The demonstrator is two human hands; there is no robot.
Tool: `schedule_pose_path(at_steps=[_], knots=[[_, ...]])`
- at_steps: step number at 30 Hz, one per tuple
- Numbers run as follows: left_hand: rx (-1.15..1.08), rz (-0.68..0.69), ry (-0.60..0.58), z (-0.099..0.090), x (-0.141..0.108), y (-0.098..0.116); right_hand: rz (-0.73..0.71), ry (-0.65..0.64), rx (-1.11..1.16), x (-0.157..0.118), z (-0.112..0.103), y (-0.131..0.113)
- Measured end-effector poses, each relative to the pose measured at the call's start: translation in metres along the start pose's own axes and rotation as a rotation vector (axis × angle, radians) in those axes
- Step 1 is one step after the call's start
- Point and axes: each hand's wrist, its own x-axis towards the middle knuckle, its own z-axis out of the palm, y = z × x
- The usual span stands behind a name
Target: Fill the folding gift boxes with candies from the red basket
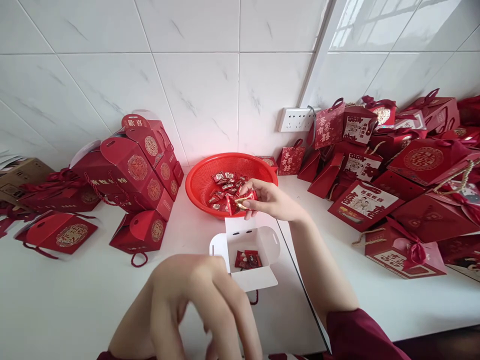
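Note:
My right hand is closed on a few candies in shiny red and gold wrappers, over the near rim of a red plastic colander. More red-wrapped candies lie inside the colander. Just in front of it stands an open gift box, white inside with its flaps spread, and several red candies rest on its bottom. My left hand is in the near foreground, fingers loosely bent and apart, with nothing visible in it. Its fingertips are partly cut off by the lower edge.
Red gift boxes with gold emblems are stacked left of the colander. A larger pile of red boxes with ribbons and rope handles fills the right side. A white power strip is on the tiled wall. A dark seam crosses the white table.

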Motion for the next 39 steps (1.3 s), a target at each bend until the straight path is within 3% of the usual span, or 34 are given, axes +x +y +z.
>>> schedule_pose_path(at_steps=[3,5,6,9,12,17,22,26,31,35,39], knots=[[0.252,-0.09,0.524,-0.014,-0.012,0.006,-0.04,0.021,0.117,-0.018,0.014,-0.014],[0.386,-0.227,0.743,-0.024,-0.01,0.003,-0.044,0.038,0.156,-0.028,0.023,-0.021],[0.412,-0.297,0.769,-0.028,-0.008,0.0,-0.041,0.04,0.166,-0.032,0.027,-0.024],[0.365,-0.406,0.693,-0.028,0.001,-0.011,-0.049,0.027,0.168,-0.04,0.035,-0.031],[0.332,-0.427,0.678,-0.021,0.006,-0.017,-0.072,0.064,0.054,-0.043,0.038,-0.032],[0.347,-0.428,0.787,-0.021,0.005,-0.019,-0.029,0.159,-0.158,-0.039,0.038,-0.025],[0.501,-0.404,0.86,-0.026,0.006,-0.025,0.029,0.05,-0.253,-0.033,0.036,-0.019],[0.442,-0.341,0.992,-0.026,0.009,-0.03,0.051,0.151,-0.082,-0.027,0.038,-0.012],[0.296,-0.421,0.943,-0.028,0.009,-0.029,-0.012,0.245,0.198,-0.015,0.046,-0.002],[0.189,-0.411,1.07,-0.036,0.003,-0.026,-0.024,0.266,0.181,-0.011,0.045,0.003],[0.145,-0.376,1.089,-0.044,-0.004,-0.026,0.032,0.218,0.103,-0.012,0.04,0.004]])
